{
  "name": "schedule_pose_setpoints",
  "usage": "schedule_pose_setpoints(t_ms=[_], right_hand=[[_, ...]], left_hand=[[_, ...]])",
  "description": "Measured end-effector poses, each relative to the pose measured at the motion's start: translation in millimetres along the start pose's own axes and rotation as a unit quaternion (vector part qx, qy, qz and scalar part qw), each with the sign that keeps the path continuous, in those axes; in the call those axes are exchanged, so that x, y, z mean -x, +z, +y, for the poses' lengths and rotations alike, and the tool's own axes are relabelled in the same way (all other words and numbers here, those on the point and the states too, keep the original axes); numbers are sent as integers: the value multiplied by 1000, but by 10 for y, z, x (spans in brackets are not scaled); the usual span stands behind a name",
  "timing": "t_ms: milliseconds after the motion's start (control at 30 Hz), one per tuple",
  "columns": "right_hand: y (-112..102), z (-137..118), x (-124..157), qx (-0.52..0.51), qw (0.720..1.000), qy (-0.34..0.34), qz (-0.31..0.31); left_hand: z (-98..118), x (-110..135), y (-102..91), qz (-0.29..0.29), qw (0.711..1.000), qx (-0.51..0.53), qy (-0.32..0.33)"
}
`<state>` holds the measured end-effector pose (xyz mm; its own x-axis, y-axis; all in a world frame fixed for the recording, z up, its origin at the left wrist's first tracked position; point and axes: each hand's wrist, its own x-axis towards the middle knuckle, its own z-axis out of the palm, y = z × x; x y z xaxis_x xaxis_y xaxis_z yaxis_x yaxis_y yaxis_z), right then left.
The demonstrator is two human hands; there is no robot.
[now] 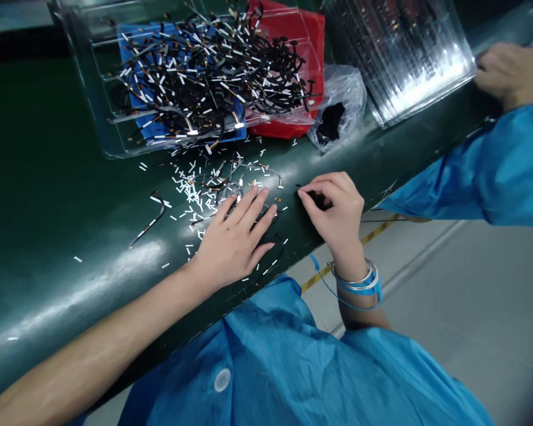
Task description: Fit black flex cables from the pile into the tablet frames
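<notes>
Many thin black ribbon cables (266, 80) lay heaped far, loose slim white strips (190, 192) littered the green desk (35, 148), left hand (228, 242) spread open, right hand (337, 206) pinching a tiny dark piece (298, 186).

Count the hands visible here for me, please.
3: the person's left hand, spread over the green table; the right hand, at its right; and a co-worker's hand, upper right, beside a clear tray. Others may be hidden.

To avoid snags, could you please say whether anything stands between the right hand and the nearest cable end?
Nothing visible blocks it: between the right hand and cable end lies bare tabletop, with a small dark piece by the hand.
</notes>
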<state>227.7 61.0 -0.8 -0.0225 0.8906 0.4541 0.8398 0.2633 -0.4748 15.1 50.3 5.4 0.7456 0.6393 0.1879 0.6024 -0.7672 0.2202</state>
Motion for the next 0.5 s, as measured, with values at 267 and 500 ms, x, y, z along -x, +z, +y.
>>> schedule_pose_setpoints(t_ms=[267, 500], right_hand=[[135, -249, 30, -21, 998, -54, -30], [119, -235, 94, 62, 988, -139, -15]], left_hand=[[-5, 8, 14, -1, 1000, 9, -4], [-2, 8, 27, 5, 1000, 0, 0]])
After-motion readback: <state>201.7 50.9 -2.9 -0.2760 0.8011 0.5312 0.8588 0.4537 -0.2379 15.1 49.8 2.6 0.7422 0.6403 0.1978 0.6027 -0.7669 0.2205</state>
